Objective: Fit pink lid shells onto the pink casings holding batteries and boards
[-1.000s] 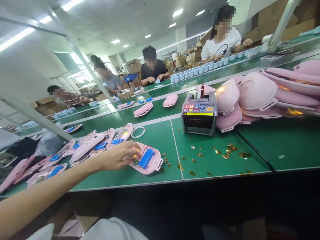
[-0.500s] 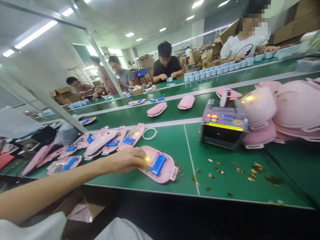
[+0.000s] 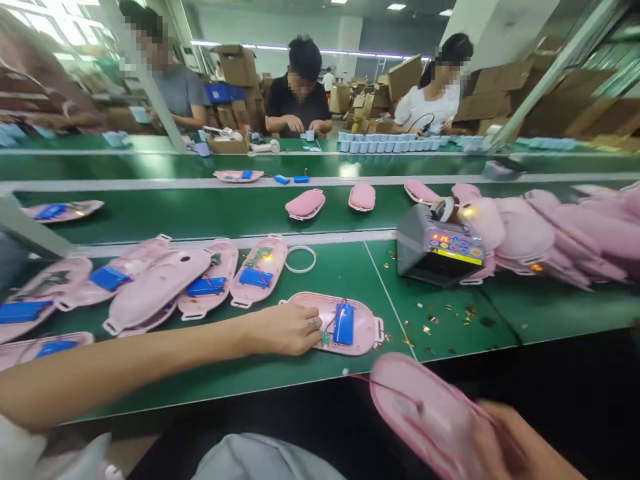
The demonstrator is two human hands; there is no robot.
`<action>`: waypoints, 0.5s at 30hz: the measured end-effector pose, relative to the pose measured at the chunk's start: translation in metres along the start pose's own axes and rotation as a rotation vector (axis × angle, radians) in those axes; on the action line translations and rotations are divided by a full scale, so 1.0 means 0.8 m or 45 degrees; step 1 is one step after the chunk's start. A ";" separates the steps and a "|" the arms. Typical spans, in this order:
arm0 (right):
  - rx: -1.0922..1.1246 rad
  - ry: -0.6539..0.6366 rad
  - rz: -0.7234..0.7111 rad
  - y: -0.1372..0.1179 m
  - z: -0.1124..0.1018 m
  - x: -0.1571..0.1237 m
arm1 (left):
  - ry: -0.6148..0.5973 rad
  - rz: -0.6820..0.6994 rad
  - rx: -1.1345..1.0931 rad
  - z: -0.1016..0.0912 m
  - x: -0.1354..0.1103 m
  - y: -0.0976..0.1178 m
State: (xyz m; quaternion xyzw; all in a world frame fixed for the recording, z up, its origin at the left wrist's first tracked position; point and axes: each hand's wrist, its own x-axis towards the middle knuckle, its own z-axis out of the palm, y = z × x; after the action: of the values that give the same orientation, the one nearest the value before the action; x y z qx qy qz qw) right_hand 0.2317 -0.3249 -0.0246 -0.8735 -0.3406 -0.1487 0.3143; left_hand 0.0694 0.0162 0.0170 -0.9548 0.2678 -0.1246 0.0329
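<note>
My left hand rests on the left end of an open pink plastic case, its fingertips close to a small green circuit board. A blue battery pack lies in that case, with thin red wires beside it. My fingers hide what lies under them. At the lower right, my right hand holds a pink shell half tilted up off the bench, and a thin red wire runs from it.
Several open pink cases with blue batteries lie left of my arm, beside a white wire ring. A grey tape dispenser stands among heaped pink shells, with gold scraps on the green mat. Co-workers sit across further benches.
The view has swung, leaving the bench more level. My right hand has come in at the lower right with the pink shell. My left hand stays at the case, and its yellow glow no longer shows.
</note>
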 end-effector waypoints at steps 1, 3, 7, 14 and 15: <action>-0.047 -0.014 -0.065 -0.010 -0.002 0.019 | 0.031 -0.057 -0.082 0.002 -0.001 -0.002; -0.086 -0.007 -0.243 -0.036 0.004 0.067 | 0.079 -0.345 -0.374 0.003 -0.003 -0.004; -0.055 0.041 -0.683 -0.100 0.043 0.156 | 0.392 -1.207 -1.185 0.000 -0.010 0.000; -0.154 0.151 -1.391 -0.162 0.089 0.221 | 0.856 -1.201 -0.859 0.016 -0.028 0.026; -0.163 0.162 -1.411 -0.166 0.091 0.223 | 0.897 -1.115 -0.670 0.016 -0.029 0.027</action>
State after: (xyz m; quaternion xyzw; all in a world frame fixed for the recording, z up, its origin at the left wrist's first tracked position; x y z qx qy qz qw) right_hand 0.2728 -0.1122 0.0642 -0.5705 -0.7195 -0.3644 0.1552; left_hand 0.0426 0.0094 -0.0037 -0.8537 -0.1322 -0.3640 -0.3483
